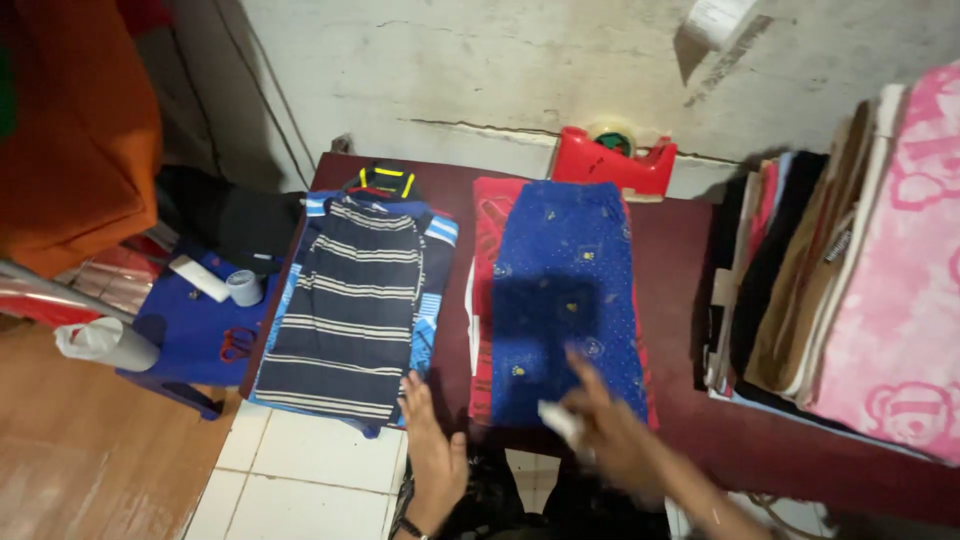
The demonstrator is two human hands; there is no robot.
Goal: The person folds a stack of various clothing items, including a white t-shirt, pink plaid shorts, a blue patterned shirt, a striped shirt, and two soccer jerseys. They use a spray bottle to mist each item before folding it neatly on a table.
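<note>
Blue dotted cloth, a folded garment with small yellow motifs, is lying flat on a red patterned piece in the middle of the dark red tabletop, its near edge close to the person. The right hand is hovering over that near edge, blurred with motion, and is pinching a small white scrap, perhaps a tag or a label; what it is cannot be told. The left hand is lying open and flat, fingers together, at the tabletop's near edge between the two piles, holding nothing.

Judging by how things are lying, much of the work is looking done: a striped navy garment is already sitting folded on top of a blue piece at the left of the tabletop, and a tall stack of folded clothes with a pink one outermost is standing at the right. The blue dotted cloth is looking folded too, so the white scrap seems to be the part now in hand.

A red tape dispenser is resting at the far edge against the wall. Left of the tabletop, a blue stool is carrying a small white roll and red-handled scissors.
</note>
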